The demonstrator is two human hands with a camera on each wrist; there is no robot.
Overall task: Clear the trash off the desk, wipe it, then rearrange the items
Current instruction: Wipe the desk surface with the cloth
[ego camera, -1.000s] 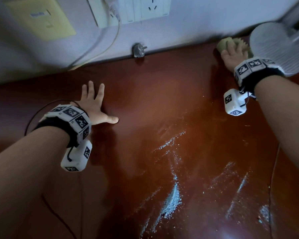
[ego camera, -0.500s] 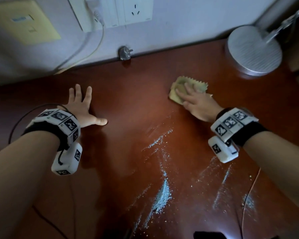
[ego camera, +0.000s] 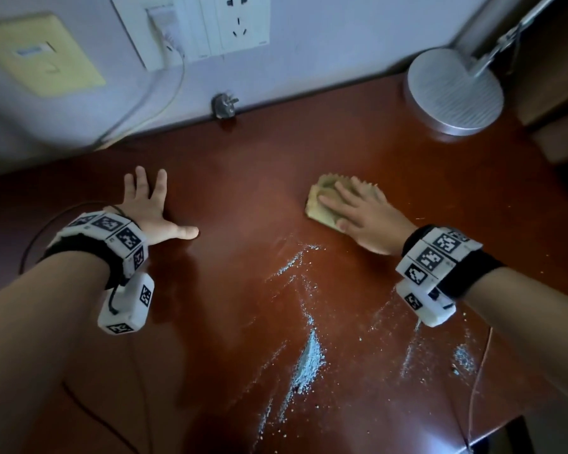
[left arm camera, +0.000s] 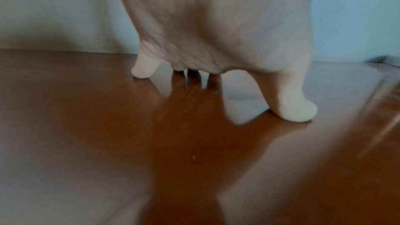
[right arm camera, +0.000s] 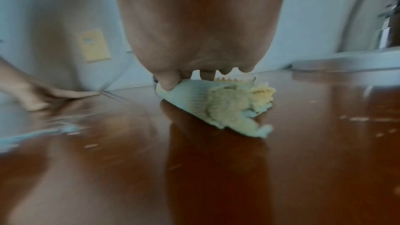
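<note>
A yellowish cloth (ego camera: pixel 318 204) with a zigzag edge lies on the dark red wooden desk (ego camera: pixel 250 198), right of centre. My right hand (ego camera: pixel 354 208) lies flat on the cloth (right arm camera: pixel 218 103), fingers straight and pressing it down. My left hand (ego camera: pixel 151 204) is spread flat on the bare desk at the left, fingers splayed (left arm camera: pixel 298 110). Streaks of pale powder or crumbs (ego camera: pixel 309 355) lie on the desk near me, between the two arms.
A round silver lamp base (ego camera: pixel 453 90) stands at the back right. A loose plug (ego camera: pixel 223 106) lies at the wall edge. Wall sockets (ego camera: pixel 210 24) carry a white cable (ego camera: pixel 164 90). A black cable (ego camera: pixel 40 231) curls by my left wrist.
My right hand has dragged the cloth from beside the lamp base at the back right towards the desk's middle. The left hand has stayed flat in place.
</note>
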